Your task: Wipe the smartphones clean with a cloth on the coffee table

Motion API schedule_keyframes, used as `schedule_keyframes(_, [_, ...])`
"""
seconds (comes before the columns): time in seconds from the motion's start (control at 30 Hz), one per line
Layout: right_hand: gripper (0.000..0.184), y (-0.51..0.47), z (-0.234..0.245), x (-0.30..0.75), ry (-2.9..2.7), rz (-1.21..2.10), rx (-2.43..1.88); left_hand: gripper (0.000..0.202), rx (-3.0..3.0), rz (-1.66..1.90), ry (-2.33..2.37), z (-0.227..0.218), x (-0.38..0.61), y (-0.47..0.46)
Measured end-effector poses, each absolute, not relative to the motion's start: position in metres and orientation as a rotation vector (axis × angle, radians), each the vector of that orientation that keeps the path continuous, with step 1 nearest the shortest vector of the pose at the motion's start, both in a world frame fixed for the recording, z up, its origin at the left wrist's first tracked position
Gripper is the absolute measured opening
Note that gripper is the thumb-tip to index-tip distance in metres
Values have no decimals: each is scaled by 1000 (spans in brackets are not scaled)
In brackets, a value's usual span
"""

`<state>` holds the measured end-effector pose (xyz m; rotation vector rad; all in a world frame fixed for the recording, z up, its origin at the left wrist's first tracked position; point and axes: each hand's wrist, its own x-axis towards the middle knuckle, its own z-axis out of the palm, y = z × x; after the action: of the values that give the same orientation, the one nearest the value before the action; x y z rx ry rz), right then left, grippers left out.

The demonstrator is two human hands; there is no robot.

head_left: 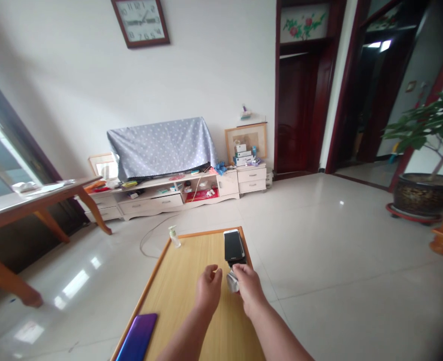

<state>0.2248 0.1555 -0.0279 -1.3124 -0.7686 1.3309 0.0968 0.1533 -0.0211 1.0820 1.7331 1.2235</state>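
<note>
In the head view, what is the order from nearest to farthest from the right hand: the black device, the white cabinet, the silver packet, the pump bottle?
From the right hand:
1. Crumpled silver packet: at the fingers, over the table's right side.
2. Black device: just ahead, at the table's far right.
3. Pump bottle: by the table's far left corner.
4. White cabinet: against the far wall.

Crumpled silver packet [233,282], shiny and creased, pinched in the right hand [249,288], beside the right edge of the wooden tabletop [183,271]. Just beyond it, almost touching, a black phone [234,248], lying flat, long side running along that same edge, close to the far right corner. Past the phone's far end, a white slab [231,232], flat too, partly covered by the black phone, right at the far edge; exact kind too hard to tell from here.
</note>
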Motion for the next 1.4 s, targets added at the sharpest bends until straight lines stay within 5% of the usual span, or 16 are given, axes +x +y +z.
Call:
schedule_keyframes(0.27, [28,112,-34,198,-1255,1274,-1300,43,1449,1101,2167,-10,-18,40])
schedule_keyframes(0.43, [16,73,-43,180,-1569,1146,-1316,61,1550,440,2718,-12,-77,-20])
schedule_keyframes(0.57, [10,48,-42,171,-1752,991,-1275,59,1507,296,2744,-9,-95,-45])
schedule_keyframes(1.1, [23,1,-43,159,-1901,611,-1253,46,1919,559,2191,-7,-65,-48])
schedule_keyframes(1.4, [21,-14,-34,144,-1599,901,-1199,53,2017,778,1841,1,-27,-43])
